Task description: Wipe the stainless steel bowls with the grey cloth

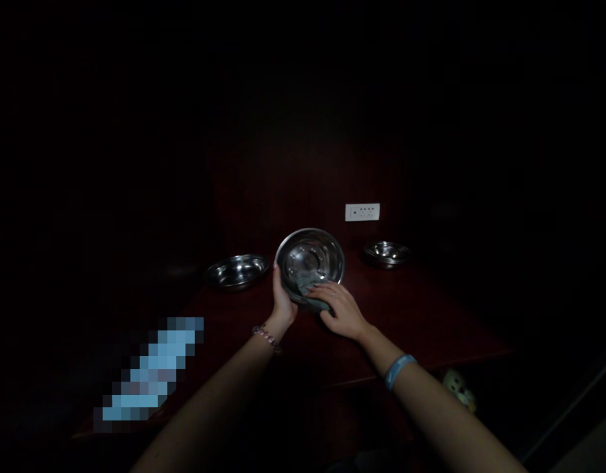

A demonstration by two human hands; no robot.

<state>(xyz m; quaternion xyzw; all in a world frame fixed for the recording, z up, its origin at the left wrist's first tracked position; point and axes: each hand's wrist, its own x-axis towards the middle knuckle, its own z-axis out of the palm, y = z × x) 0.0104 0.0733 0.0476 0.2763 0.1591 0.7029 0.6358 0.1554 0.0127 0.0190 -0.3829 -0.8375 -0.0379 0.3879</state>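
A shiny steel bowl [310, 253] is held up above the dark red table, tilted so its inside faces me. My left hand [283, 299] grips its lower left rim, thumb side along the edge. Across the lower right rim, my right hand [339, 307] presses a grey-green cloth [308, 284] against the inner wall. The fingers of that hand lie over the cloth, and part of it hangs below the rim. The bowl's underside is hidden.
A wide steel bowl [238, 270] rests on the table [381, 315] at left. Low steel bowls [386, 253], seemingly stacked, stand at right. A white socket panel [362, 212] is on the back wall. A blurred-out bright blue shape [155, 368] lies at front left. The surroundings are very dark.
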